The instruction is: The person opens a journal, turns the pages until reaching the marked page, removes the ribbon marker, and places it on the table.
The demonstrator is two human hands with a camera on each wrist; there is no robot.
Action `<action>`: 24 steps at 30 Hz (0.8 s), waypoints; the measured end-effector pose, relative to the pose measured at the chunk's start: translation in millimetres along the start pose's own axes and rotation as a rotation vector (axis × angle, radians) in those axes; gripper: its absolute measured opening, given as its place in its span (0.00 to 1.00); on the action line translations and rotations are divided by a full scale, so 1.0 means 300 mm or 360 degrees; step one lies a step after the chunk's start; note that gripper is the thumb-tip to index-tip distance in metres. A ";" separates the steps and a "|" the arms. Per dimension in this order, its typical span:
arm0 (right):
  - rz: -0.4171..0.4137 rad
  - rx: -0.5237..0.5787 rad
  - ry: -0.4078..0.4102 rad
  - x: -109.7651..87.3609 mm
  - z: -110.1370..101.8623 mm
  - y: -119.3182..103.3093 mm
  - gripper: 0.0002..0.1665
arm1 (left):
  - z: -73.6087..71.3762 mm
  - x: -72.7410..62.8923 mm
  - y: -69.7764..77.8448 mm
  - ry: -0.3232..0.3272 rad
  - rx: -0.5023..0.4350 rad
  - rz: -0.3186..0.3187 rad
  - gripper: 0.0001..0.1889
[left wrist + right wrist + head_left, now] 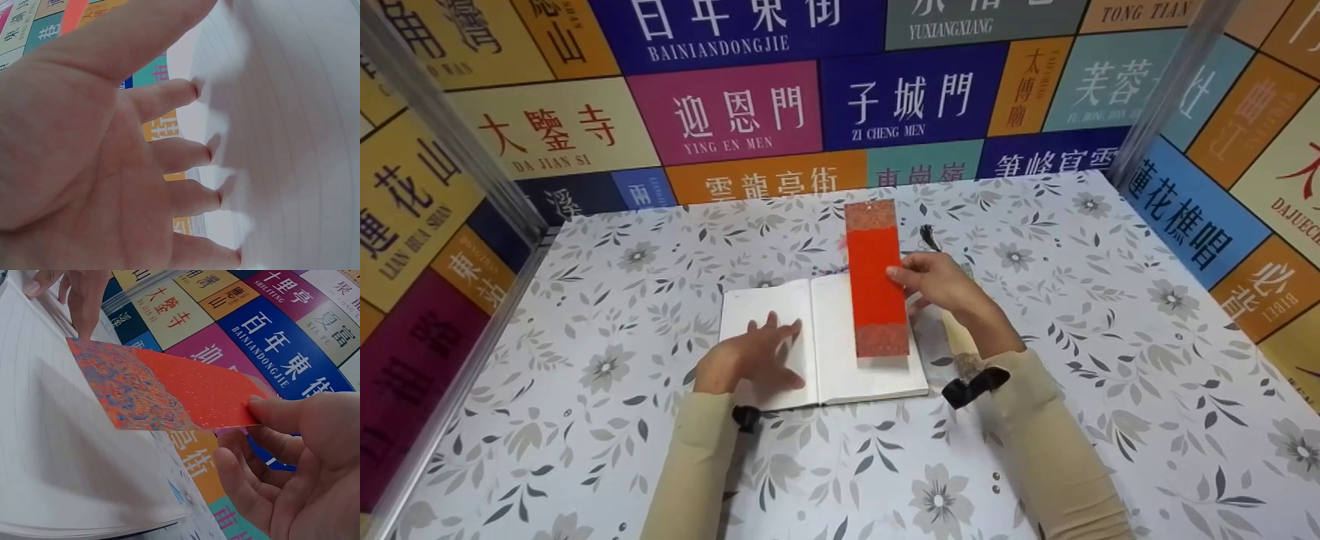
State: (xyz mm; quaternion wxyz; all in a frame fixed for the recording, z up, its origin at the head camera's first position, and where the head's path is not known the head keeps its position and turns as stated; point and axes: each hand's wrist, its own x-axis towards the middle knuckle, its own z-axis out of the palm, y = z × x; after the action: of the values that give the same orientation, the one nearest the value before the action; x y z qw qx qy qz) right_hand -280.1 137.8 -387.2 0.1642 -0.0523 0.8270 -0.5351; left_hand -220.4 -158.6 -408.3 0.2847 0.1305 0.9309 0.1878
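Observation:
A lined notebook (832, 375) lies open on the table. My left hand (751, 354) rests its spread fingertips on the left page; in the left wrist view its fingers (183, 153) are nearly straight against the ruled paper. By the right long edge, my right hand (946, 283) pinches a red paper bookmark (876, 276) between thumb and fingers. The bookmark has mottled patterned bands at both ends and is held above the right page, casting a shadow there. The right wrist view shows the swirled band (126, 385) over the page.
Partly hidden under the right forearm is a beige strip (958, 334), with a dark tassel (928, 238) beyond it. A floral cloth (600, 300) covers the table. Walls of coloured name panels (727, 112) stand behind and at both sides.

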 end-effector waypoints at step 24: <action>0.0318 0.0425 0.0402 0.089 -0.292 0.133 0.33 | 0.001 -0.003 0.008 -0.0002 0.0007 -0.0023 0.50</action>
State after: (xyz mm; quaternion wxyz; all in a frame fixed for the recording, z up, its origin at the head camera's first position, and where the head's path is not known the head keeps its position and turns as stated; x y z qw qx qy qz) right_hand -330.4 223.6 -396.3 0.1169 0.1198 0.7639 -0.6232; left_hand -219.2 -156.8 -407.1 0.2864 0.1245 0.9320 0.1838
